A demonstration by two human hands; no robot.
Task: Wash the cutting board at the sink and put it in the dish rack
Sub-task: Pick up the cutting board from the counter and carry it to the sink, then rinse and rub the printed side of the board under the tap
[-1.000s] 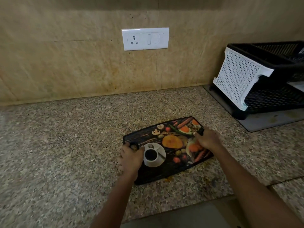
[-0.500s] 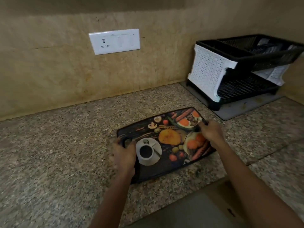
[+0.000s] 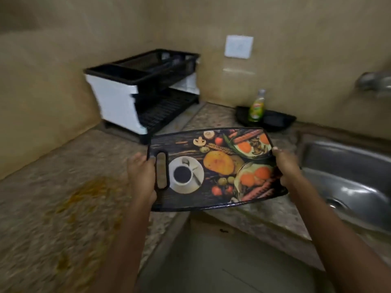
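Both hands hold the printed cutting board [image 3: 215, 168] level above the counter's [image 3: 63, 166] inner corner: left hand [image 3: 141, 176] clamped at its handle slot, right hand [image 3: 285, 166] gripping the opposite edge. Sink [image 3: 349, 178] lies right; dish rack [image 3: 139, 89] stands beyond against the wall.

Black plastic cutting board [image 3: 213, 166] printed with orange eggs, red tomatoes, a white coffee cup; black-and-white plastic dish rack [image 3: 139, 96]; speckled brown granite counter [image 3: 53, 187] stained yellow; grey steel sink [image 3: 347, 178]

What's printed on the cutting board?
Food photo on black: coffee cup, fried eggs, mushrooms, on the cutting board; head view.
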